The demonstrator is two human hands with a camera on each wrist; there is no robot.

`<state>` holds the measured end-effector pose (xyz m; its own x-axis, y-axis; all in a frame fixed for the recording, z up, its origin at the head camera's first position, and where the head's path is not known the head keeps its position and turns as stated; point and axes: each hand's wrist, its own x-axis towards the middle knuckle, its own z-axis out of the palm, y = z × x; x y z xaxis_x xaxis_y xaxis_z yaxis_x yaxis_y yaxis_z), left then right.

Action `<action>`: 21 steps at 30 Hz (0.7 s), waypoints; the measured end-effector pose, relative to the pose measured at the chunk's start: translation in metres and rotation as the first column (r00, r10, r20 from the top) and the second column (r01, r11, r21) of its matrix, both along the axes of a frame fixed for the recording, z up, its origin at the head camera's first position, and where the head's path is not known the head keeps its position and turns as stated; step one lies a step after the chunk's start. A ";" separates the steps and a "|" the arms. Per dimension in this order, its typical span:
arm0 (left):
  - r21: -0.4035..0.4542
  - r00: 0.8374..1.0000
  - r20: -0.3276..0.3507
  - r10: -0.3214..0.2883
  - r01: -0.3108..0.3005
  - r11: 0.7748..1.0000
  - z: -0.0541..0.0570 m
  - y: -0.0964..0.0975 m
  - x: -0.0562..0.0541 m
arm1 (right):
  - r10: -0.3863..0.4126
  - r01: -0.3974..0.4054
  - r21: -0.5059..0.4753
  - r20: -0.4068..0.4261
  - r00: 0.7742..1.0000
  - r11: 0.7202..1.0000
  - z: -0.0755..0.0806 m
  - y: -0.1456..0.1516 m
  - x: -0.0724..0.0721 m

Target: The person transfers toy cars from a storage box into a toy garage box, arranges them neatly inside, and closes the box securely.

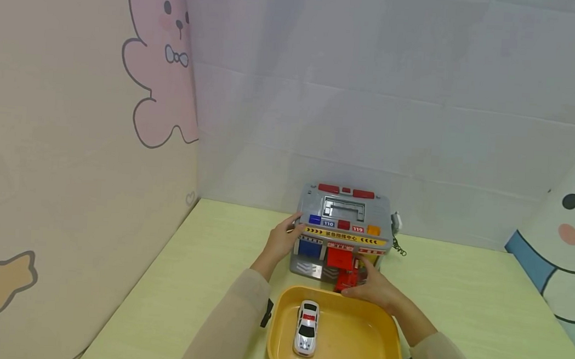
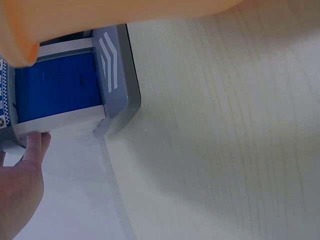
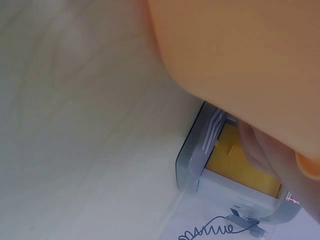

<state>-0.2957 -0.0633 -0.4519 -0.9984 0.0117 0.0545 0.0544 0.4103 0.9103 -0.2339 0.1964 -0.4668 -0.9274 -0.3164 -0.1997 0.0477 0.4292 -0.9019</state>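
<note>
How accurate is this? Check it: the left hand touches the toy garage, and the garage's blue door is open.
Not quite: the left wrist view shows the blue door shut, filling its bay. The left hand does touch the toy garage.

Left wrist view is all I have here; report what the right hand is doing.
Observer: In the head view, the right hand grips a red toy vehicle at the front of the toy garage.
Operator: I see only the blue door up close. Name what the right wrist view shows on that garage.
Observer: It shows a yellow panel.
Operator: Now check for another vehicle.
Observer: The head view shows a white toy car in the yellow tray.
</note>
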 end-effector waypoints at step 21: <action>-0.009 1.000 -0.007 0.014 -0.014 1.000 0.000 0.001 0.001 | 0.003 -0.002 0.051 -0.016 1.000 0.999 -0.004 -0.012 -0.007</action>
